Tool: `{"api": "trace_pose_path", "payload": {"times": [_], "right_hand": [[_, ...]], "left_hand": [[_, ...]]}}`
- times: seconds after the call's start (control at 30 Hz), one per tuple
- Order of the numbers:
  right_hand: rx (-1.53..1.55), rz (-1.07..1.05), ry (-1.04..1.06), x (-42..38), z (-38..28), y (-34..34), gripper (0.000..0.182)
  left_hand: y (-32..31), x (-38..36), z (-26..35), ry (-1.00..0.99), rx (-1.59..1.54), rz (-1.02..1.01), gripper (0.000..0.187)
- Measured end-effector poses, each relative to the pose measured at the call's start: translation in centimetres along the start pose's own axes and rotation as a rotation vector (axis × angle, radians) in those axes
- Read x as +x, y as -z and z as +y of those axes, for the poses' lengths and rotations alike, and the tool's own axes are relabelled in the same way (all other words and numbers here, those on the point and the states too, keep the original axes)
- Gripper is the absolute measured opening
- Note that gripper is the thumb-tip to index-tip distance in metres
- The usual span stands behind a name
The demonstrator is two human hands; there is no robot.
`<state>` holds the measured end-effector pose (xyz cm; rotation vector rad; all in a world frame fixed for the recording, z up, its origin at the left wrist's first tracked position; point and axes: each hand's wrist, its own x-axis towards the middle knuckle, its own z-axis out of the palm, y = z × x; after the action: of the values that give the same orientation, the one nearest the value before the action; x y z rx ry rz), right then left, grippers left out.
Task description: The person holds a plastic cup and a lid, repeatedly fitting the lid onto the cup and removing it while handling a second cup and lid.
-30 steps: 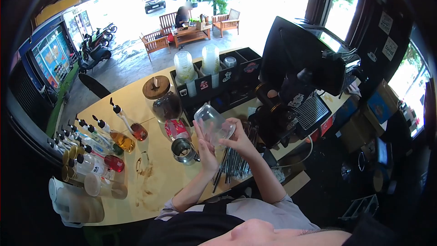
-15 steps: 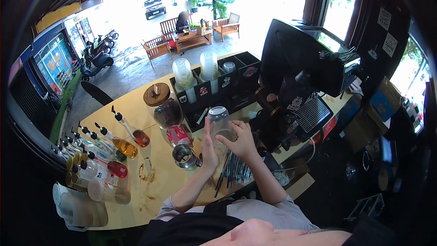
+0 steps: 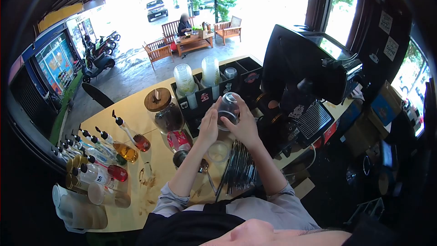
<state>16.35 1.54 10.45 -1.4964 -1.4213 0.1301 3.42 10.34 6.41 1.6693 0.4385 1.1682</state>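
Observation:
A clear plastic cup [image 3: 228, 108] is held bottom-up above the counter, between my two hands. My left hand [image 3: 210, 125] presses flat-fingered against its left side. Around its right side curl the fingers of my right hand [image 3: 245, 125], with the thumb across the front. Below my hands, a clear round plastic cup or container [image 3: 219, 151] stands on the counter. A bundle of dark and metallic straws or thin sticks [image 3: 239, 168] lies to its right. Partly behind my left forearm is a metal portafilter-like cup [image 3: 180, 156].
A black organizer [image 3: 246, 81] holds stacked clear cups [image 3: 184, 78]. Left of it stands a wood-lidded jar [image 3: 165, 111]. Pump bottles [image 3: 125, 150] line the counter's left side. A black monitor [image 3: 291, 61] and espresso equipment are right. A person [image 3: 184, 26] sits outside.
My hands have lifted the upturned cup and moved it away from me, slightly right. The clear container beneath now shows on the counter. My left forearm now partly covers the metal cup.

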Motion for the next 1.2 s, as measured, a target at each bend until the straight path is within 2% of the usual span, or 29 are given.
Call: {"api": "trace_pose_path", "payload": {"times": [0.07,0.13,0.2,0.27,0.37,0.4,0.47,0.5,0.6,0.67,0.93,1.0,1.03,1.13,1.2], "right_hand": [[-0.010,0.024,0.009,1.1,0.5,-0.2,0.080],[-0.018,0.048,0.017,2.5,0.6,-0.1,0.078],[0.104,0.014,-0.080,4.5,0.6,0.3,0.078],[0.110,0.040,-0.061,6.5,1.3,0.1,0.077],[0.075,0.248,0.070,9.6,2.0,-0.2,0.072],[0.078,0.245,0.069,10.7,2.4,-0.4,0.072],[0.083,0.471,0.172,12.9,3.8,-1.3,0.069],[0.077,0.485,0.168,13.7,4.3,-1.6,0.067],[0.079,0.482,0.189,16.0,7.1,-3.4,0.067],[0.069,0.483,0.190,16.9,8.4,-4.4,0.066],[-0.103,0.349,0.144,18.5,11.0,-5.9,0.060],[-0.316,0.240,0.103,18.6,12.4,-6.6,0.050],[-0.387,0.250,0.093,18.4,12.7,-6.9,0.038],[-0.390,0.270,0.192,18.0,13.5,-7.2,0.032],[-0.422,0.249,0.184,17.8,13.5,-7.1,0.033]], "left_hand": [[0.6,1.0,0.5,-0.062,0.313,0.007,0.049],[0.9,1.9,0.9,-0.120,0.351,0.042,0.047],[1.4,2.5,1.4,-0.119,0.509,0.120,0.045],[1.8,2.8,1.3,-0.113,0.489,0.160,0.043],[2.1,2.9,1.1,-0.123,0.588,0.216,0.041],[2.1,2.8,1.1,-0.120,0.591,0.218,0.041],[2.1,2.6,1.2,-0.150,0.689,0.211,0.040],[2.1,2.4,1.4,-0.146,0.692,0.215,0.040],[1.4,1.5,2.6,-0.149,0.738,0.223,0.039],[0.3,0.6,3.8,-0.205,0.882,0.224,0.038],[-1.5,0.2,2.7,-0.164,0.860,0.156,0.041],[-1.5,0.2,2.3,-0.140,0.844,0.156,0.041],[-1.5,0.2,2.0,-0.114,0.829,0.157,0.041],[-1.3,0.0,1.3,-0.078,0.820,0.155,0.042],[-1.2,-0.1,1.1,-0.071,0.816,0.153,0.043]]}}
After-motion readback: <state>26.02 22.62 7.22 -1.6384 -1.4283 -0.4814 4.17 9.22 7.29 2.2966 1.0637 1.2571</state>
